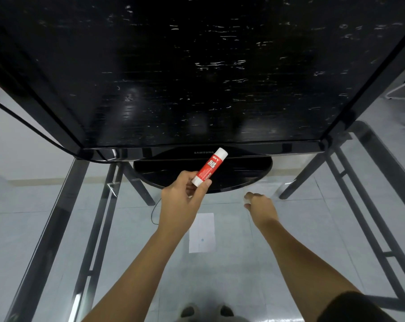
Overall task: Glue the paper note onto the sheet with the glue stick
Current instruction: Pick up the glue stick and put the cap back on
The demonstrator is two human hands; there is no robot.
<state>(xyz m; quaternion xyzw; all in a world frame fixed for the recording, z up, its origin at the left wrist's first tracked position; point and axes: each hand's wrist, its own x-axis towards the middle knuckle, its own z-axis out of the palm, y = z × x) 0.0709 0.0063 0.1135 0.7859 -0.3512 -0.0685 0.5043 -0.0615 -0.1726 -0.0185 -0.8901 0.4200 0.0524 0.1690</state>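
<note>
Now left hand (180, 201) grips glue stick (208, 167) by its base, cap free, above monitor stand (243, 168); right hand (260, 208) beside it pinches a white scrap (245, 201), probably my note; sheet (202, 233) waits nearer me.

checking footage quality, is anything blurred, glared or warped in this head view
Head view: wide-angle distortion splays the screen edges, and soft glare patches sit on its dark face; the right hand is blurred, so its grip is unclear; the glue stick label in the left hand reads sharp.

1 glue stick (209, 167), 1 sheet (202, 233), 1 monitor (197, 77), 2 hands (180, 203) (260, 209)
</note>
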